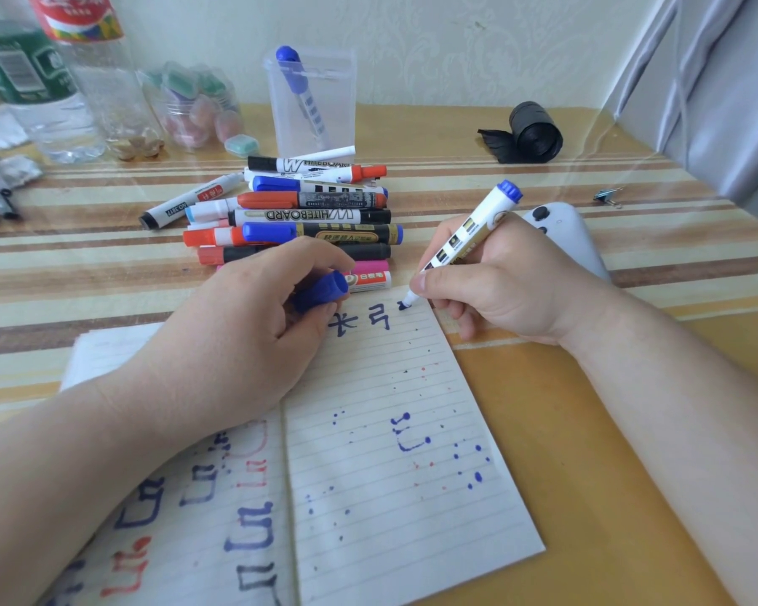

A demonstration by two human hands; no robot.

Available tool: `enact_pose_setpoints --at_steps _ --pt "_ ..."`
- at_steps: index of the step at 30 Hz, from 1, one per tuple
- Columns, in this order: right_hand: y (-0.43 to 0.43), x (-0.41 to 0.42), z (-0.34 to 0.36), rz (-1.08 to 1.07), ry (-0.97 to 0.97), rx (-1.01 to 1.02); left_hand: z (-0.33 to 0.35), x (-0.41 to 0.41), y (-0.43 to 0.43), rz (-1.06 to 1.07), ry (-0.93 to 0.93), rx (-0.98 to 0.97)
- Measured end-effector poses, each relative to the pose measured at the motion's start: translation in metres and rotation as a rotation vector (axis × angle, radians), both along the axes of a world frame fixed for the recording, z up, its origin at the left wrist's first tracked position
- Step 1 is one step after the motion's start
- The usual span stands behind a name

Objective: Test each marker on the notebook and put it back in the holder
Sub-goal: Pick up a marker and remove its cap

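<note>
— Where's the white marker with the blue end (469, 238)?
— Pinched in the right hand (499, 282), tip touching the open lined notebook (390, 387) at its one o'clock corner
— The left hand (246, 334)?
— Curled round the blue cap (320, 290); the clear plastic holder (333, 107) stands at twelve o'clock, beyond the marker pile (311, 216)

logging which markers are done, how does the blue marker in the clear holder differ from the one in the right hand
The holder marker is capped; the held marker is uncapped, a blue cap sitting in the left hand. The holder marker leans in the clear holder, untouched; the held marker is gripped by the right hand, tip on the notebook. Both have white barrels with blue ends.
</note>
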State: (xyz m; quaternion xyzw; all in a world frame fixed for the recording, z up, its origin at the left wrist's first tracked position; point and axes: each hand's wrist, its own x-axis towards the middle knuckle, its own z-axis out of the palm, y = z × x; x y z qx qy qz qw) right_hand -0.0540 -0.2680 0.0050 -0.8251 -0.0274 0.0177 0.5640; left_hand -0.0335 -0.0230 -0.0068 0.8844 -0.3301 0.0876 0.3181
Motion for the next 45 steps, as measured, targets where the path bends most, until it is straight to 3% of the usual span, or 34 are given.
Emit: enact_pose_setpoints --at_steps 24,45 --pt "0.003 -0.002 0.009 -0.068 0.010 -0.169 0.000 0.000 0.000 -0.004 0.011 -0.003" --pt "0.007 -0.008 0.015 -0.049 0.044 -0.154 0.000 0.000 -0.001 0.003 0.015 -0.001"
